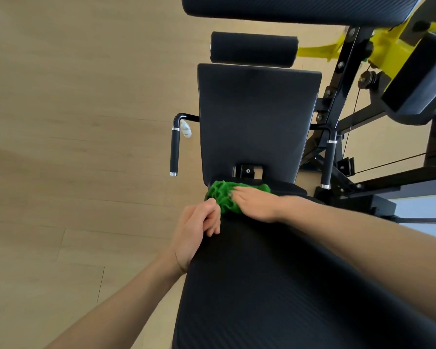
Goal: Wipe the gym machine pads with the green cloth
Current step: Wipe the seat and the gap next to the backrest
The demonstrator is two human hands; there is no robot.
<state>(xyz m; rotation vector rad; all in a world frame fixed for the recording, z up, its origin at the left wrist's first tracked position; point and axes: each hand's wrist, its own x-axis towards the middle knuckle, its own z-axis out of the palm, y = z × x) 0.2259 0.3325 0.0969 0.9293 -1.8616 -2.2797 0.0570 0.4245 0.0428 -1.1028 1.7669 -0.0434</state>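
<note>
The green cloth [224, 195] lies bunched at the far end of the near black back pad [275, 285], just before the seat pad [257, 117]. My right hand [256, 204] lies flat on the cloth, fingers straight, pressing it onto the pad. My left hand [196, 230] grips the pad's left edge beside the cloth, fingers curled over the rim. Farther off are a black roller pad [253, 47] and a wide top pad [295, 8].
Two black handles flank the seat, the left handle [174, 149] and the right handle [328, 159]. A black and yellow frame [385, 51] with cables stands at the right. Light wooden floor [73, 122] spreads to the left.
</note>
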